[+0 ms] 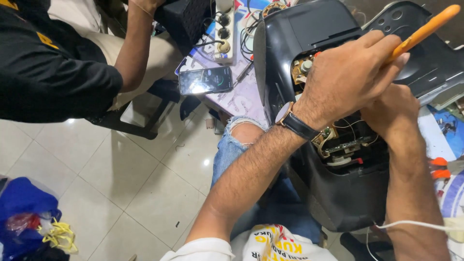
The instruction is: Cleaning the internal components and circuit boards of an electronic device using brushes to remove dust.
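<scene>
Pinching orange screwdriver [423, 33] in left grip [350, 75] | right grip [391, 113] state unclear, beneath | black casing [309, 29]

A phone [205, 80] with a lit screen lies on the table [244, 99], near a white power strip [224, 34]. Another person in a black shirt [46, 72] sits close by. A blue bag [24, 217] lies on the tiled floor [125, 179].

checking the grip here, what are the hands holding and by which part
The left hand grips an orange-handled tool by the lower part of its handle. The right hand is mostly hidden behind it; its hold cannot be told.
</scene>
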